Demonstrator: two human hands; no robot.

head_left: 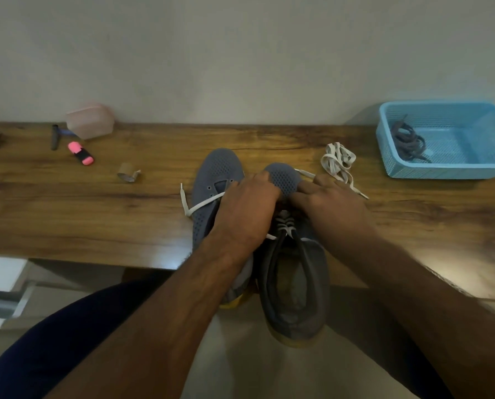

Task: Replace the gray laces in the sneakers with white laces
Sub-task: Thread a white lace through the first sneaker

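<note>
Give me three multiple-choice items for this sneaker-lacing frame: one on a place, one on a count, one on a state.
1. Where do the gray laces lie?
A. In the blue basket
B. Beside the pink highlighter
C. On the floor

2. How many sneakers are on the table?
A. One
B. Two
C. Three

3. In what state is the right sneaker?
A. No lace at all
B. Gray lace threaded
C. White lace partly threaded

Answers:
1 A, the dark bundle sits inside the basket at far right.
2 B, the left sneaker and the right one stand side by side.
3 C, white crossings show between the left hand and right hand.
</note>
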